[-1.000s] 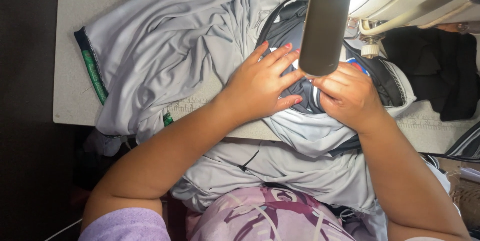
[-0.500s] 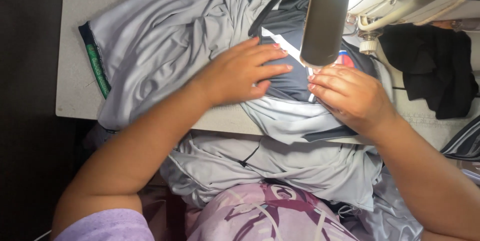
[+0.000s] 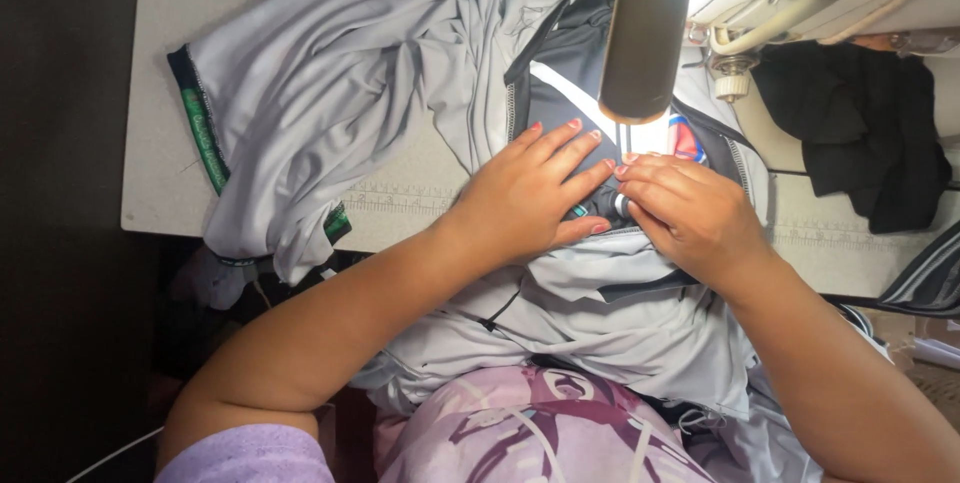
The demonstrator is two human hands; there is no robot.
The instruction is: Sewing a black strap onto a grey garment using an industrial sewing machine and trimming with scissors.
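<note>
Grey garment (image 3: 330, 113) with a green-trimmed hem is bunched on the left of the white table (image 3: 150, 173). Its dark collar section (image 3: 560, 93) lies mid-table under both hands. Left hand (image 3: 530, 193) is flat, fingers spread, pressing the collar. Right hand (image 3: 690, 213) is just beside it, fingertips pinching the fabric. Dark cylinder (image 3: 645, 33) hangs above. Black cloth (image 3: 870, 143) lies far right.

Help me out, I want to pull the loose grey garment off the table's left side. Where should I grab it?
Grip the grey garment at its dark, green-striped hem, coming from the left. That edge lies exposed near the table edge, flat and firm, well away from both hands.
</note>
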